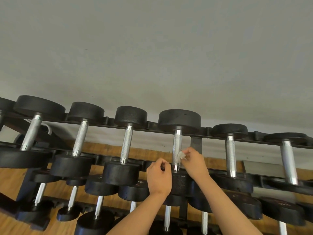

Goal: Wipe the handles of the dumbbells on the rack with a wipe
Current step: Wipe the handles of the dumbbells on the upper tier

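Wiping is under way on one top-row handle (177, 145): the right hand (194, 162) pinches the wipe (180, 155) against its lower part. The left hand (159, 177) sits curled by the rack (153, 124) (grip unclear). Which other handles are done cannot be told.

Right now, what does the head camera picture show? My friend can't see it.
A person's right hand holds a small white wipe against the metal handle of a black dumbbell on a rack's top row. The left hand is curled beside the handle's near end. More dumbbells fill the rows around it.
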A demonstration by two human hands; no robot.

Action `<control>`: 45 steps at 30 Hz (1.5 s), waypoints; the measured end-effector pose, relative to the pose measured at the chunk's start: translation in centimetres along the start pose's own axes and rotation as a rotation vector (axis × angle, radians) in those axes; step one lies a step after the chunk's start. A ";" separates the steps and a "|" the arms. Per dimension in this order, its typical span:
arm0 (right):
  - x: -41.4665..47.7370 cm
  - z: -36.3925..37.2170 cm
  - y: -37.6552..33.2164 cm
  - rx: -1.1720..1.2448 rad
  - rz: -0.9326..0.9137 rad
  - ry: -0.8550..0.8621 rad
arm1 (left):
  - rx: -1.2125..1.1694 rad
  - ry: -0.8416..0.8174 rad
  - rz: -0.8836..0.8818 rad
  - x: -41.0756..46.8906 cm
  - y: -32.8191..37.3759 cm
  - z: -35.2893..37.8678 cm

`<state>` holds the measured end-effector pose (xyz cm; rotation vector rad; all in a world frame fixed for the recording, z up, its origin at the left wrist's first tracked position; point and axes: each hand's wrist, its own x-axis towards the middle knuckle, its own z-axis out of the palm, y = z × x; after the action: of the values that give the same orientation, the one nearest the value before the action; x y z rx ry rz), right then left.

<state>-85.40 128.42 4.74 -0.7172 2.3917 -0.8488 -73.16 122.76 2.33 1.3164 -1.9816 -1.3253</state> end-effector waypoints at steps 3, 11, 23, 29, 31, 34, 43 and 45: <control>-0.1 -0.1 -0.1 0.035 -0.003 -0.014 | 0.004 -0.002 0.008 0.1 0.1 0.0; 0.0 -0.6 -1.2 -0.053 0.045 -0.088 | -0.010 0.002 0.018 -0.2 0.3 -0.3; 1.5 -0.6 -0.7 0.117 0.151 -0.122 | -0.023 -0.013 0.018 -0.2 0.7 -0.3; 1.1 -0.3 -0.1 -0.035 0.139 -0.206 | -0.018 -0.016 0.017 -0.3 0.7 -0.5; 1.6 -0.3 -0.7 0.007 0.140 -0.177 | -0.015 -0.013 0.013 -0.3 0.8 -0.4; 1.3 -0.6 -1.1 0.024 0.132 -0.181 | -0.007 -0.015 0.020 -0.2 0.7 -0.3; 1.6 -0.8 -1.6 -0.041 0.162 -0.299 | -0.002 -0.021 0.028 0.0 0.4 -0.2; 1.0 -0.7 -0.9 -0.043 0.159 -0.285 | -0.005 -0.019 0.027 -0.1 0.3 -0.3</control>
<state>-86.27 127.43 5.56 -0.6095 2.1821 -0.5888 -73.08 122.74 2.76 1.2747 -2.0010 -1.3342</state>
